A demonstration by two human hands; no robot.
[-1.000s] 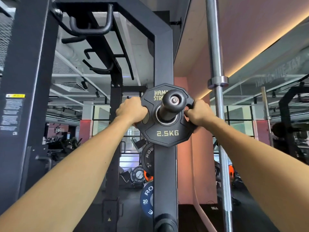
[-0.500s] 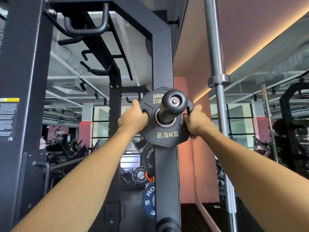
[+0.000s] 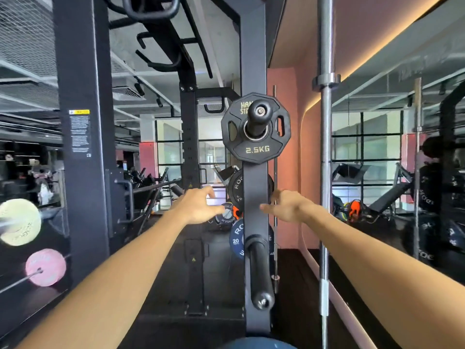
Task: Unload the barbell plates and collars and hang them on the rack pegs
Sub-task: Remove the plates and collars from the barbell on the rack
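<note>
A black 2.5 kg plate (image 3: 255, 149) hangs on the upper peg (image 3: 258, 116) of the black rack upright (image 3: 254, 195). Nothing touches it. My left hand (image 3: 200, 206) hovers below and left of the plate, fingers relaxed and empty. My right hand (image 3: 286, 206) hovers to the right of the upright at the same height, also empty with loose fingers. A bare lower peg (image 3: 260, 273) points toward me beneath the hands. At the far left the loaded barbell end shows a yellow plate (image 3: 18, 221) and a pink plate (image 3: 45, 267), blurred.
A steel barbell (image 3: 325, 172) stands upright just right of the rack. Behind the upright hang a black plate (image 3: 236, 191) and a blue 20 kg plate (image 3: 236, 239). A thick rack post (image 3: 83, 147) stands at left. A mirror wall (image 3: 402, 159) fills the right.
Both hands have let go of the 2.5 kg plate and dropped below it. The plate stays on the upper peg. The view has tilted down, showing the lower peg.
</note>
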